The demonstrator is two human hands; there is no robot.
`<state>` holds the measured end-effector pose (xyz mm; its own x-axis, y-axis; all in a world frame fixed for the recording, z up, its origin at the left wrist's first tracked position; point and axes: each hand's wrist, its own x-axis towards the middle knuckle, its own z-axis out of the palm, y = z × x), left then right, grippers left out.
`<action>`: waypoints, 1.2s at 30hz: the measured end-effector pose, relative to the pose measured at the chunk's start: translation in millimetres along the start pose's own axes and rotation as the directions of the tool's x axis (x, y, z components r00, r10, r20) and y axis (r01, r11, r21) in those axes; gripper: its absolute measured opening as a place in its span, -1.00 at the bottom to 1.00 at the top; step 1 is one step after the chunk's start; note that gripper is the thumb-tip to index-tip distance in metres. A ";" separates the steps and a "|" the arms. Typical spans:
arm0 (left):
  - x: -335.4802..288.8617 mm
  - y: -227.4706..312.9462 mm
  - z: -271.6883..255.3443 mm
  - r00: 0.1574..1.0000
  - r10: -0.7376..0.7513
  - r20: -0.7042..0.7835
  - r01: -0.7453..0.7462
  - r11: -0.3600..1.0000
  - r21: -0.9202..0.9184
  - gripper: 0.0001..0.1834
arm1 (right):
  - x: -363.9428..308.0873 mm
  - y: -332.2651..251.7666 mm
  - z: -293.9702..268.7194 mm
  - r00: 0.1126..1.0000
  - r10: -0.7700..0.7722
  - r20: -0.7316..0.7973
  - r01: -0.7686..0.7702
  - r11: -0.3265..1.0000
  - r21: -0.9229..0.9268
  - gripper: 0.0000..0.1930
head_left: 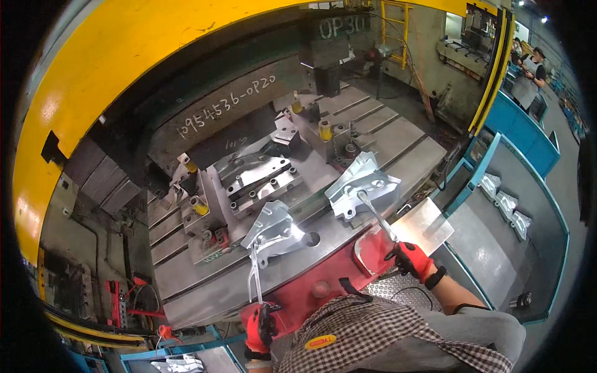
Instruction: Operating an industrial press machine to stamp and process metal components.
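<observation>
My left hand (261,327), in a red and black glove, is closed round the lower end of long metal tongs (254,276). Their upper end meets a stamped sheet-metal part (273,231) at the front of the press bed. My right hand (410,261), gloved alike, grips a second pair of tongs (377,216). Those reach up and left to another stamped part (354,196), right of the first. Both parts are shiny, bent and pierced with holes. Whether the tong jaws pinch the metal is hard to make out.
Behind the parts lies the die (258,177) with yellow posts, under a dark upper block (230,105). A yellow press frame (124,43) arches above. At right, a blue-edged bin (491,248) holds several stamped parts (507,205). Another person (528,78) stands far right.
</observation>
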<state>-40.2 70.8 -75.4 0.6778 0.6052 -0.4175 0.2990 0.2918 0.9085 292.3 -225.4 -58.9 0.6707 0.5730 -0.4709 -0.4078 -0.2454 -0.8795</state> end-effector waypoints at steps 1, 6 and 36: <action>-0.6 -1.8 -0.5 1.000 -0.002 -0.017 0.000 0.997 -0.076 -0.62 | -1.3 0.0 -2.2 1.000 -0.003 0.001 0.003 1.000 0.005 -0.52; 3.9 -29.9 -2.0 0.974 0.131 -0.183 -0.132 0.991 0.008 -0.71 | -0.4 -0.6 5.2 0.992 -0.107 -0.074 0.093 0.980 -0.177 -0.50; 17.0 -44.2 -9.3 0.993 0.059 -0.100 -0.050 0.995 0.086 -0.76 | 261.8 -87.9 220.8 0.934 -0.286 0.213 0.354 0.812 -0.464 -0.62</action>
<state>-48.1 75.1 -122.8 0.6238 0.6924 -0.3627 0.3210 0.1962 0.9265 366.9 118.8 -89.6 0.6115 0.7719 -0.1736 0.1942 -0.3592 -0.9128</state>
